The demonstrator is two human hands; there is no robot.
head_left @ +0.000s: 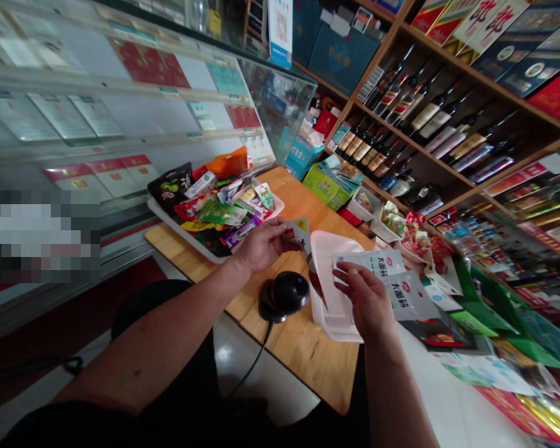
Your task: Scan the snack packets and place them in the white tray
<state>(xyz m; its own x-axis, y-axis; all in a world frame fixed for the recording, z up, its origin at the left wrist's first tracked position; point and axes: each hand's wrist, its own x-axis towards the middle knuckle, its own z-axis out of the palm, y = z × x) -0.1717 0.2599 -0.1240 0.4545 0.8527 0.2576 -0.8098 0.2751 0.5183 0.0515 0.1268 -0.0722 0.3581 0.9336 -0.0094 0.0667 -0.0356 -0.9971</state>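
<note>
My left hand [264,244] is closed, pinching a small snack packet [299,233] with a white, yellow and brown print. That packet hangs over the near left edge of the white plastic bin [325,249]. My right hand [368,302] is above the right side of the bin, its fingers stretched out and slightly apart. Right by those fingers are two silver snack packets [405,295] with black lettering; whether the fingertips touch them I cannot tell. Between my forearms stands a black round-headed desktop scanner [290,292] with a cable.
A white tray [186,239] heaped with mixed snack packets sits at the wooden table's [303,193] far left. A glass display case [98,149] borders the left. Wine shelves [415,118] rise behind, and green boxes [490,295] of packets crowd the right.
</note>
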